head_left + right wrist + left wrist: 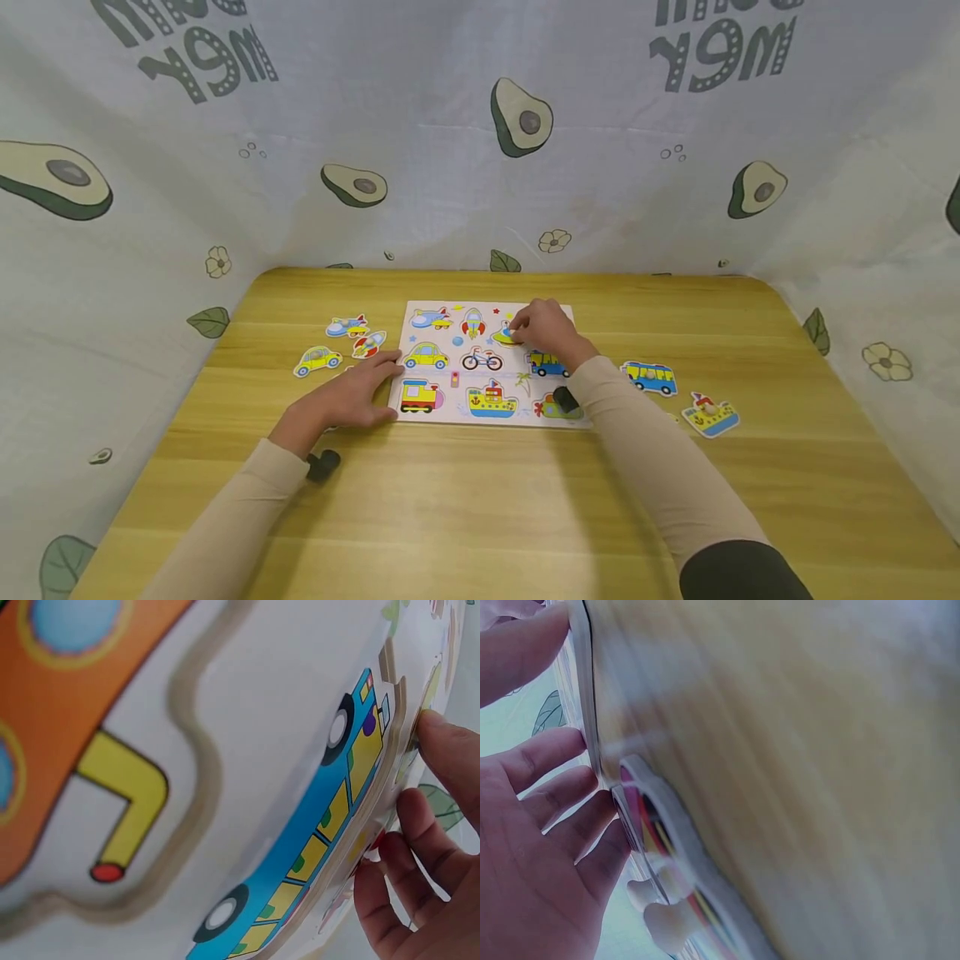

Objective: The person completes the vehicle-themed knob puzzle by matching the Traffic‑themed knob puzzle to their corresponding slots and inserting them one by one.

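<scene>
A white wooden puzzle board (455,408) with vehicle pictures lies on the table. Along its left edge my left hand (352,396) steadies it, fingers spread and fairly straight; the left wrist view shows fingertips against the board's side (589,690). Over the upper right corner, my right hand (551,329) pinches a yellow-green flying saucer puzzle piece (502,337) at its picture's place, and the fingers partly cover it. In the right wrist view, thumb and fingertips (433,724) come down at the board beyond the blue bus picture (322,832).
Left of the board lie knobbed pieces: an airplane (347,326), a rocket (369,344) and a yellow car (317,361), with others partly behind the left hand. To the right are a bus piece (649,378) and a ship piece (711,415). A patterned cloth (450,225) hangs behind the table.
</scene>
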Demonstrator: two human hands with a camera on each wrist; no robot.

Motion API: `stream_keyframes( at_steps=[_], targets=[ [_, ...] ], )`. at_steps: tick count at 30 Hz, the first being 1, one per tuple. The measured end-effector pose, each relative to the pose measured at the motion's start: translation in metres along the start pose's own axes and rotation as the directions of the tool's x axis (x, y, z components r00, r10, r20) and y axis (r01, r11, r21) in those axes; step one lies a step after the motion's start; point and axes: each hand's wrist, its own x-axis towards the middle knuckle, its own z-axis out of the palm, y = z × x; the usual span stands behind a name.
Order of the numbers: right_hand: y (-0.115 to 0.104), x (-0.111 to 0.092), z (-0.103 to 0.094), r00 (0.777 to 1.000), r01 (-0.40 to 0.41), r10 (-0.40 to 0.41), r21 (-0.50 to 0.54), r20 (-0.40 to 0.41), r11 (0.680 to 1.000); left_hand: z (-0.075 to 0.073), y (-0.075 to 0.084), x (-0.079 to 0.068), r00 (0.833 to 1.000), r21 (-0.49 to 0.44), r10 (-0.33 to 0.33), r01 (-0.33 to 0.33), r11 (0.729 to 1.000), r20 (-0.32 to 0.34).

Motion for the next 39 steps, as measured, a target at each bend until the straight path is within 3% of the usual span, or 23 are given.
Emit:
stream_keyframes(
  at_steps=[9,15,24,32,39],
  targets=[
    [0.001,-0.003,0.003,1.0,0.01,-0.01,-0.039,-0.016,0.999,0.002,-0.002,0.001,1.0,0.008,-0.004,0.004,1.0,0.003],
    [0.01,-0.008,0.001,0.995,0.098,-0.098,-0.105,0.009,0.99,0.002,0.0,0.002,1.0,0.006,-0.002,0.002,1.0,0.008],
    [0.037,-0.026,-0.033,0.973,0.211,-0.218,-0.097,-0.07,0.973,0.001,-0.002,0.001,1.0,0.0,-0.01,0.01,1.0,0.013],
    [0.062,-0.048,-0.057,0.981,0.174,-0.183,-0.125,-0.067,0.977,-0.001,-0.003,0.0,1.0,0.0,-0.005,0.005,1.0,0.006],
    [0.089,-0.092,-0.066,0.97,0.222,-0.232,-0.122,-0.078,0.967,-0.001,0.001,0.0,1.0,-0.006,-0.006,0.006,1.0,0.017]
  ],
)
